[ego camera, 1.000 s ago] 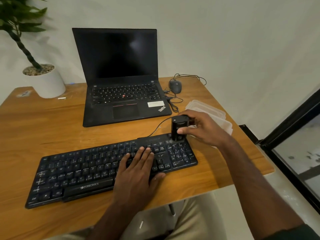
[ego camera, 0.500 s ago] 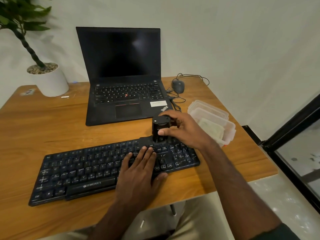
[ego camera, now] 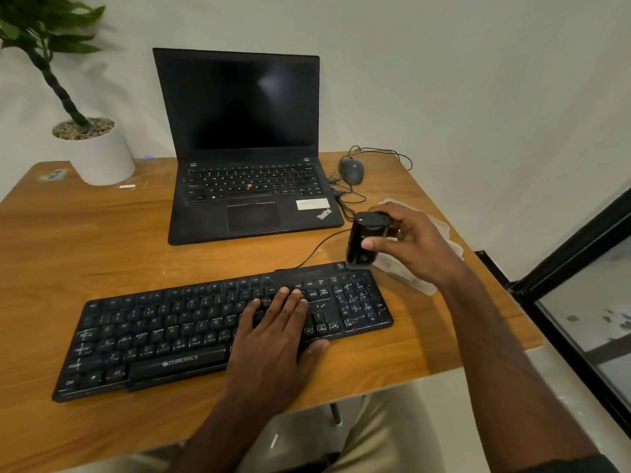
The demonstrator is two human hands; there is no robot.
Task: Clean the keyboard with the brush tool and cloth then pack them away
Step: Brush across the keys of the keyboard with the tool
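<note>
Black keyboard [ego camera: 218,329] lay flat across the near half of the wooden worktop [ego camera: 102,240], cable trailing off its back edge toward the laptop [ego camera: 249,186]. Left hand [ego camera: 273,339] pressed palm-down on the keys right of centre, fingers straight and close together — pinning, not gripping. Right hand [ego camera: 406,244] wrapped around the brush tool [ego camera: 365,238], thumb across its front face, fingers curled behind; held upright over the keyboard's far right corner, lower end at or just above the top edge of the number pad. Could not tell whether bristles touched the keys, nor see bristles at all.

Brush tool looked like a small rigid black cylinder, probably light and smooth-sided, so best taken around its middle as here, with the thumb opposing the fingers to stop it twisting. Keyboard judged stiff and light enough to skate on the smooth wood under brushing — hence worth holding down with a flat palm rather than lifting by one end. Clear plastic containers [ego camera: 420,278] sat just behind the right hand near the worktop's right edge, thin-walled and likely flexible. No cloth plainly visible. Mouse [ego camera: 351,170] and potted plant [ego camera: 92,145] stood well apart at the back.
</note>
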